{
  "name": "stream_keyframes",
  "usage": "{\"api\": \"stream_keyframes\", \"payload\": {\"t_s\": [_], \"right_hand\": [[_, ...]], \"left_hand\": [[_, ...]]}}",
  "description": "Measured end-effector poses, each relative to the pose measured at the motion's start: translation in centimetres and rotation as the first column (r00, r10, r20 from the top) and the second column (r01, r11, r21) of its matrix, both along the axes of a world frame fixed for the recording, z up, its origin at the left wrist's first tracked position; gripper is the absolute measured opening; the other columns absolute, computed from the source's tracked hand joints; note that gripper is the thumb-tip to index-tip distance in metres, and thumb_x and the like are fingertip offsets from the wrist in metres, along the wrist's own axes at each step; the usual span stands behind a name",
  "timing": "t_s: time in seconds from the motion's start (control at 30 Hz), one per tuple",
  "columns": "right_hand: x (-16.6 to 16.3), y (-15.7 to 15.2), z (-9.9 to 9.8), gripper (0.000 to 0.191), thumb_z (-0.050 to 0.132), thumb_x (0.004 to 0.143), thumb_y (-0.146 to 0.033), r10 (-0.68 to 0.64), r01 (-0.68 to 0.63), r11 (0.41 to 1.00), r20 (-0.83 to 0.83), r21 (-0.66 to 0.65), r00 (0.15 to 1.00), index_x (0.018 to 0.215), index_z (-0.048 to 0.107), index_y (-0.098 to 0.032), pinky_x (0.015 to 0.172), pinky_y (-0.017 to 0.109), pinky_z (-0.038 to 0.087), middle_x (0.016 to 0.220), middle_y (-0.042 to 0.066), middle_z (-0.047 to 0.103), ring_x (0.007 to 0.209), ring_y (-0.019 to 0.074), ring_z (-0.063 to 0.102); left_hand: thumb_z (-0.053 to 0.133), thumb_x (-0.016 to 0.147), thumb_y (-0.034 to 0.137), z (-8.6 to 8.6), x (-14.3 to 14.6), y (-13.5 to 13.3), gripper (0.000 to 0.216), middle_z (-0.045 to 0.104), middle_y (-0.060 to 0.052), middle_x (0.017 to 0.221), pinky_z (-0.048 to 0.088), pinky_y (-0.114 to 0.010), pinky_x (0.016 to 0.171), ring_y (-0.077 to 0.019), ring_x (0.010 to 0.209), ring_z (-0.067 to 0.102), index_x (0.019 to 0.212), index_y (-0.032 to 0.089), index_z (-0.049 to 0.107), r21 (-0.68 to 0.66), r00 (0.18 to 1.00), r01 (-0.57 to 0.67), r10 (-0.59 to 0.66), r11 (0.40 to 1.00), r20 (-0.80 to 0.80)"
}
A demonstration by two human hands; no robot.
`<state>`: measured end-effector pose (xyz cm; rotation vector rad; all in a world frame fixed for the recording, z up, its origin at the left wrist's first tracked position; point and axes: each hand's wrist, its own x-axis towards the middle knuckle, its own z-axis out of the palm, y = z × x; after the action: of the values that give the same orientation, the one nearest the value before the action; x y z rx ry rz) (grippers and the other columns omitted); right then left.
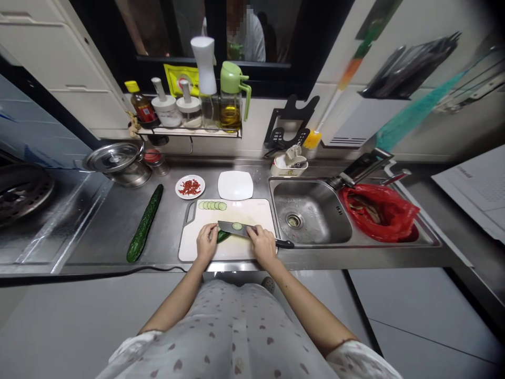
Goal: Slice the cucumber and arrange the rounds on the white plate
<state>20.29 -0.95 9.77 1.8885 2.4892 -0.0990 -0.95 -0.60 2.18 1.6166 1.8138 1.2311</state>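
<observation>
My right hand (263, 245) grips a kitchen knife (244, 230), its blade pointing left across the white cutting board (236, 252). A pale cucumber slice (237, 226) clings to the flat of the blade. Under the blade's tip lies a piece of cucumber (223, 236), and my left hand (207, 243) is closed around its left end. Several cucumber slices (213, 206) overlap in a row near the board's far edge. A whole cucumber (145, 223) rests on the counter, left of the board.
Behind the board stand a plate of chopped red pieces (190, 187) and a white dish (235, 185). A sink (315, 216) adjoins on the right, with a red bag (381, 216) beyond it. A lidded pot (118, 163) stands back left, and a bottle shelf (193, 132) hangs above.
</observation>
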Motion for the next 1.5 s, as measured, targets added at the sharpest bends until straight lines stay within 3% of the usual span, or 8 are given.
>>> {"api": "stream_keyframes", "payload": {"t_s": [0.23, 0.4, 0.6, 0.83, 1.03, 1.13, 1.27, 1.5], "right_hand": [[0.4, 0.0, -1.4, 0.033, 0.043, 0.090, -0.015, 0.068, -0.058, 0.983, -0.056, 0.175, 0.996, 0.117, 0.060, -0.021, 0.077, 0.032, 0.031, 0.110, 0.011, 0.055, 0.084, 0.0198, 0.046], [0.5, 0.1, -1.7, 0.033, 0.044, 0.089, -0.013, 0.107, -0.090, 0.966, -0.055, 0.243, 0.993, 0.116, 0.060, -0.022, 0.076, 0.032, 0.030, 0.111, 0.011, 0.054, 0.084, 0.0197, 0.045], [0.9, 0.0, -1.3, 0.031, 0.042, 0.092, -0.017, 0.151, -0.135, 0.957, -0.044, 0.255, 0.987, 0.116, 0.060, -0.022, 0.077, 0.032, 0.029, 0.113, 0.011, 0.055, 0.084, 0.0194, 0.044], [1.6, -0.1, -0.7, 0.034, 0.040, 0.093, -0.017, 0.095, -0.088, 0.989, -0.046, 0.122, 0.994, 0.120, 0.059, -0.023, 0.080, 0.033, 0.029, 0.118, 0.011, 0.054, 0.089, 0.0208, 0.044], [2.2, -0.3, -0.7, 0.034, 0.040, 0.092, -0.017, 0.059, -0.054, 0.991, -0.038, 0.121, 0.998, 0.119, 0.060, -0.022, 0.080, 0.032, 0.029, 0.116, 0.011, 0.054, 0.089, 0.0204, 0.045], [2.6, -0.4, -0.8, 0.033, 0.039, 0.093, -0.017, 0.024, -0.020, 0.993, -0.030, 0.117, 0.999, 0.118, 0.061, -0.022, 0.079, 0.032, 0.028, 0.115, 0.010, 0.055, 0.088, 0.0199, 0.045], [3.2, -0.4, -0.9, 0.031, 0.041, 0.092, -0.017, -0.033, 0.036, 0.996, -0.034, 0.079, 0.999, 0.116, 0.061, -0.021, 0.079, 0.031, 0.029, 0.113, 0.010, 0.055, 0.089, 0.0191, 0.047], [4.6, -0.7, -1.6, 0.032, 0.048, 0.087, -0.017, -0.167, 0.169, 0.985, -0.060, 0.024, 0.984, 0.116, 0.061, -0.022, 0.079, 0.029, 0.031, 0.113, 0.009, 0.055, 0.090, 0.0184, 0.049]], "left_hand": [[0.043, 0.091, 0.036, 2.4, 0.0, 1.1, 0.029, 0.067, -0.007, 0.105, 0.045, -0.035, 0.095, -0.0196, 0.102, 0.059, 0.103, 0.021, 0.064, -0.020, 0.995, -0.095, 0.095, 0.995, 0.005], [0.046, 0.090, 0.041, 5.4, 1.0, 2.2, 0.029, 0.067, -0.005, 0.112, 0.020, -0.053, 0.112, -0.0238, 0.111, 0.055, 0.104, 0.027, 0.066, -0.198, 0.969, 0.078, -0.121, 0.977, -0.216], [0.049, 0.088, 0.047, 7.3, 2.9, 2.9, 0.030, 0.065, -0.005, 0.117, 0.006, -0.063, 0.110, -0.0274, 0.115, 0.052, 0.105, 0.030, 0.067, -0.389, 0.894, 0.229, -0.351, 0.892, -0.280], [0.055, 0.086, 0.043, 7.1, 3.9, 3.7, 0.025, 0.067, -0.007, 0.110, 0.015, -0.058, 0.110, -0.0270, 0.110, 0.055, 0.099, 0.027, 0.069, -0.344, 0.888, 0.292, -0.387, 0.892, -0.248], [0.057, 0.084, 0.032, 6.9, 4.4, 3.9, 0.018, 0.069, -0.005, 0.101, 0.038, -0.040, 0.098, -0.0221, 0.099, 0.059, 0.094, 0.024, 0.070, -0.220, 0.899, 0.353, -0.395, 0.909, -0.187], [0.057, 0.084, 0.031, 7.0, 4.6, 4.0, 0.017, 0.069, -0.005, 0.096, 0.043, -0.035, 0.091, -0.0209, 0.095, 0.059, 0.090, 0.023, 0.070, -0.171, 0.921, 0.331, -0.357, 0.928, -0.156], [0.058, 0.082, 0.034, 7.0, 4.2, 4.5, 0.018, 0.068, -0.004, 0.087, 0.044, -0.031, 0.081, -0.0201, 0.088, 0.059, 0.090, 0.023, 0.070, -0.254, 0.972, 0.147, -0.188, 0.956, -0.144], [0.061, 0.077, 0.040, 4.6, 1.6, 6.9, 0.024, 0.071, 0.000, 0.084, 0.041, -0.026, 0.066, -0.0170, 0.077, 0.062, 0.095, 0.027, 0.068, -0.469, 0.996, -0.089, 0.072, 0.878, -0.053]]}}
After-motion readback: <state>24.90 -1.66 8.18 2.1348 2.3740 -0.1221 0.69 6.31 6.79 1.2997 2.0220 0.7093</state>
